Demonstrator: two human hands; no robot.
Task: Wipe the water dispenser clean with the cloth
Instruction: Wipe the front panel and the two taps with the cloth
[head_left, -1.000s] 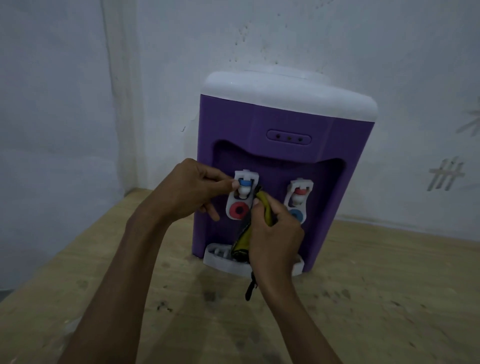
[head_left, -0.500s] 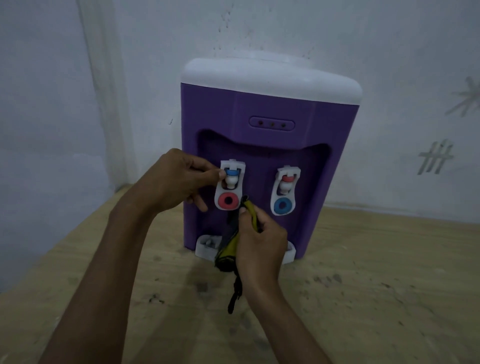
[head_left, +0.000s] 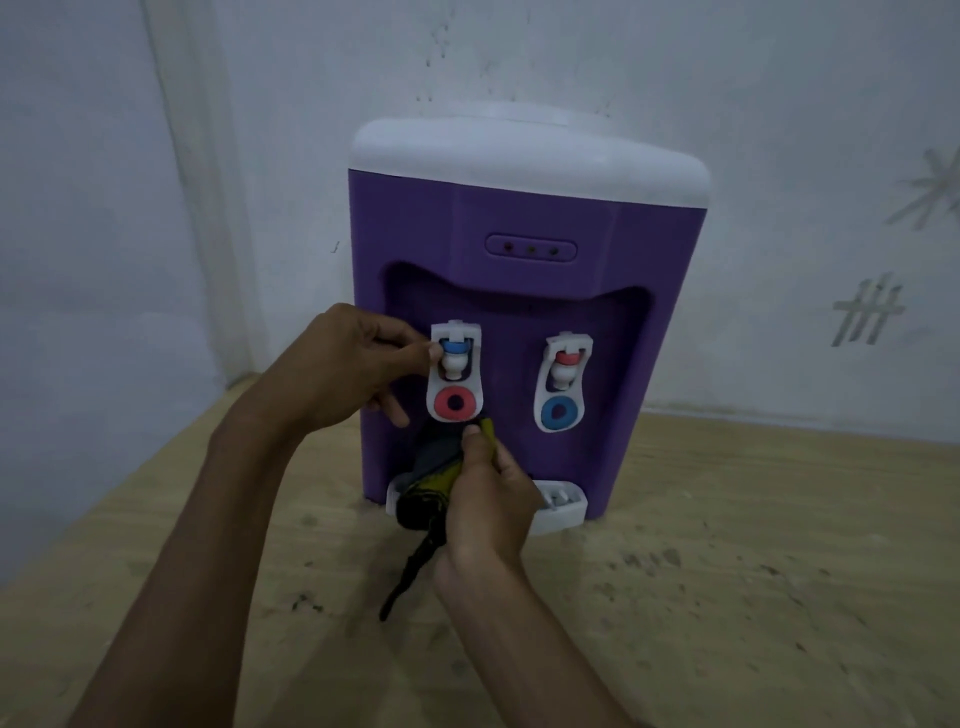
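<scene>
**Cloth held under the left tap of the purple dispenser**

A purple water dispenser (head_left: 524, 332) with a white top stands on a pale wooden counter (head_left: 727, 597), far side close to a whitish wall (head_left: 779, 104). Its recessed front carries two white taps. The left tap (head_left: 456, 371) has a blue cap and a red ring below it; the right tap (head_left: 562, 382) has a red cap and a blue ring. Above the recess sits a small oval panel (head_left: 531, 249) with three dark dots. A white drip tray (head_left: 563, 501) juts out at the base, partly covered by the near hand and the cloth.

The left hand (head_left: 343, 369) reaches in from the left, its thumb and forefinger pinched on the left edge of the left tap beside the blue cap, the other fingers curled loosely below.

The right hand (head_left: 488, 499) is lower, in front of the drip tray, with its fingers curled round the cloth (head_left: 431, 483). The cloth is yellow and dark grey, bunched up. Its upper end rises past the fingertips to just beneath the red ring of the left tap, against the purple front; whether it touches the ring is hard to tell. A dark strip of it hangs down from the hand over the counter.

The counter is speckled with dark marks to the right. Scratched tally lines (head_left: 866, 317) show on the wall at the right.
</scene>
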